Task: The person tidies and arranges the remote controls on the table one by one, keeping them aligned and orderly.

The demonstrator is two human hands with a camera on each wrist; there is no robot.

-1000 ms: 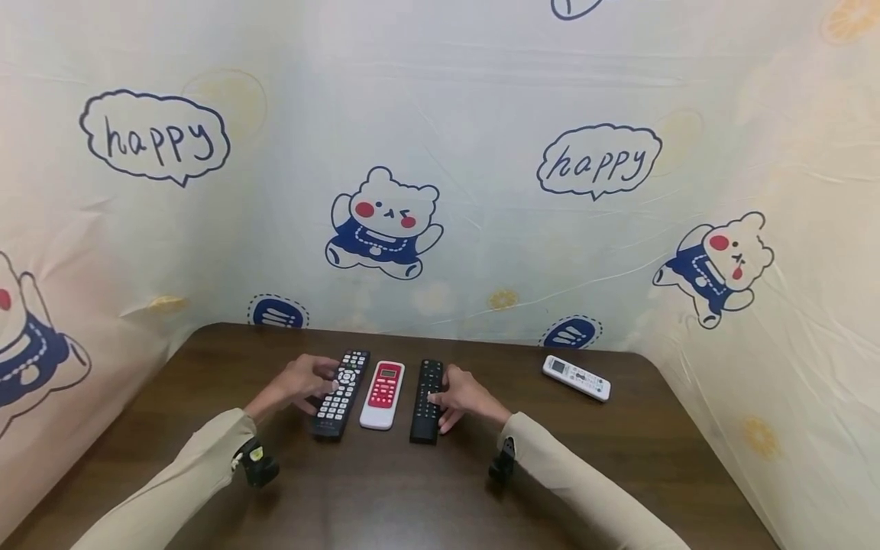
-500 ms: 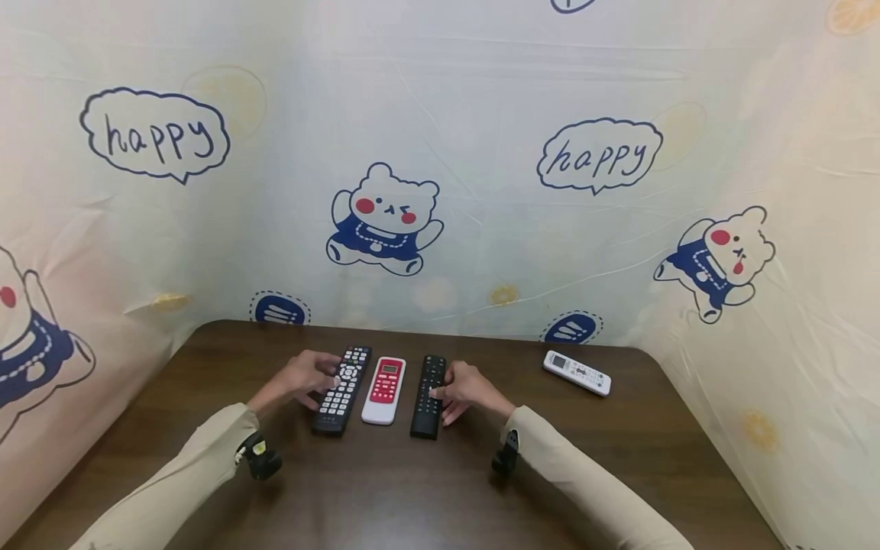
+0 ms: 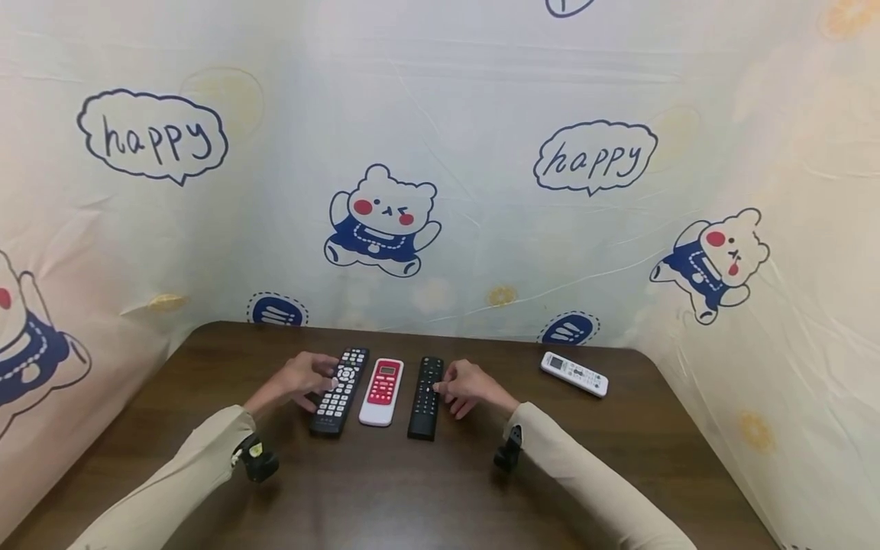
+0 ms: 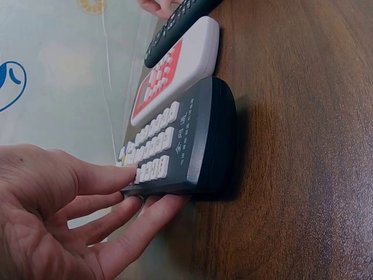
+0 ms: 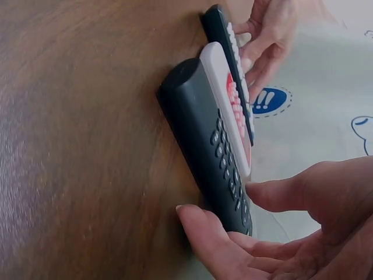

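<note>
We judge this as an aligning step: three remotes side by side on the table point(image 3: 385, 496). Left hand point(image 3: 301, 380) pinches the white-buttoned black remote point(image 3: 341, 397), thumb on the keys, fingers at its side. Right hand point(image 3: 471, 388) loosely spread, thumb and fingers apart about the dark-buttoned black remote point(image 3: 425, 399); contact we can't tell. Red-and-white remote point(image 3: 381, 393) between, untouched. Any further nudge calls for closing the right fingers.

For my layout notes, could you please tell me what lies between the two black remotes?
The red-and-white remote lies between them, as the head view shows.
</note>
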